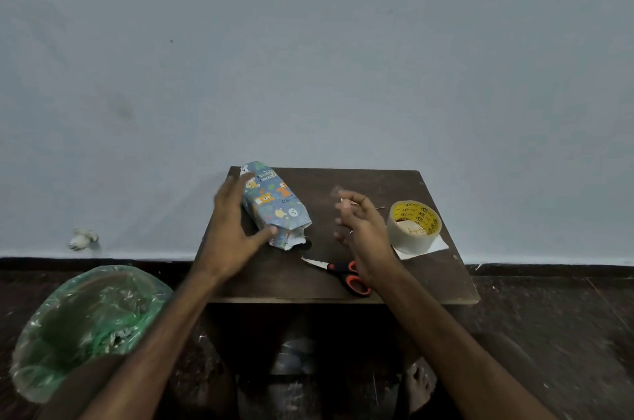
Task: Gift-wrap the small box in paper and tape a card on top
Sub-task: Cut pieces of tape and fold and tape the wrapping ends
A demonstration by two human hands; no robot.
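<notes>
The box wrapped in blue animal-print paper (pixel 274 206) lies at the table's far left, its near end folded. My left hand (pixel 233 230) hovers open over the box's left side, thumb close to the near end. My right hand (pixel 360 227) is raised over the table's middle, thumb and forefinger pinching a small, faint strip of clear tape (pixel 338 192). A roll of clear tape with a yellow core (pixel 413 227) stands at the right on a white card (pixel 437 245).
Orange-handled scissors (pixel 346 273) lie near the front edge of the small dark wooden table (pixel 291 285), partly under my right wrist. A bin lined with a green bag (pixel 85 323) stands on the floor at the left. A blue wall rises behind.
</notes>
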